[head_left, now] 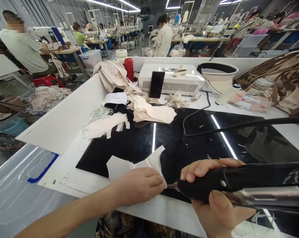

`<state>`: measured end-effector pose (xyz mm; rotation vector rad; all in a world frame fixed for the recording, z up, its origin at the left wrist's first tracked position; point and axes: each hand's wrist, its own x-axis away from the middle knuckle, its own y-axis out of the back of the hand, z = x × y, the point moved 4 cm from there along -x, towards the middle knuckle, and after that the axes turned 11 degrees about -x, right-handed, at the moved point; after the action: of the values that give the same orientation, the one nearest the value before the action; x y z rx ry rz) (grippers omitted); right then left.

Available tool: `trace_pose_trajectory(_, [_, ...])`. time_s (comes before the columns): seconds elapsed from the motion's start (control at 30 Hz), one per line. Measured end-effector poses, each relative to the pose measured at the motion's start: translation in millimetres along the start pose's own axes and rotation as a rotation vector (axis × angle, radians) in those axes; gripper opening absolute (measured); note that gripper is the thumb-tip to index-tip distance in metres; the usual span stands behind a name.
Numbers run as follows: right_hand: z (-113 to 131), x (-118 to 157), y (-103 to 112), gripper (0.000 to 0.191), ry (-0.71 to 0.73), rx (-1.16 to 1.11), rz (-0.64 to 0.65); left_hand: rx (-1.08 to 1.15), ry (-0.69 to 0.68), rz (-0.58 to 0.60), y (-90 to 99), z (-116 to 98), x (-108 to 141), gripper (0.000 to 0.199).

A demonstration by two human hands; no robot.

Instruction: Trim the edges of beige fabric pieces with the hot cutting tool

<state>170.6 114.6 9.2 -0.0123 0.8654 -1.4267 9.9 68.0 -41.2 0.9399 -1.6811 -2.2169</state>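
Observation:
My left hand (142, 185) is closed, pinching the edge of a white fabric piece (118, 167) at the front of the black glossy board (174, 142). One narrow arm of that piece stands up past my fingers. Wrapped around a black handheld tool with a metal lever (270, 185) is my right hand (214, 195). The tool's thin metal tip points left and meets the fabric edge close to my left fingertips; whether it touches the cloth is hard to tell. Farther back on the board lie a stack of cream fabric pieces (151, 110) and a pale folded piece (106, 125).
A black cable (238, 127) crosses the board's right side. Behind stand a white vented box (174, 79), a phone (156, 85), a red cylinder (129, 69) and a cream bucket (220, 76). Brown straps (280, 71) pile up at right. People work at sewing machines beyond.

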Motion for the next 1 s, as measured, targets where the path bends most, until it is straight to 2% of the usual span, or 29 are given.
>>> trace_pose_trajectory(0.27, [1, 0, -1, 0.039, 0.004, -0.001, -0.004, 0.070, 0.071, 0.033, 0.0, 10, 5, 0.020])
trace_pose_trajectory(0.5, [2, -1, 0, 0.040, 0.012, 0.016, 0.013, 0.096, 0.092, -0.002, -3.0, 9, 8, 0.020])
trace_pose_trajectory(0.8, [0, -3, -5, 0.043, -0.003, -0.048, -0.112, 0.144, 0.124, -0.012, -6.7, 8, 11, 0.024])
trace_pose_trajectory(1.0, [-5, -7, -5, 0.042, -0.015, -0.052, -0.133, 0.163, 0.145, -0.009, -9.2, 7, 14, 0.025])
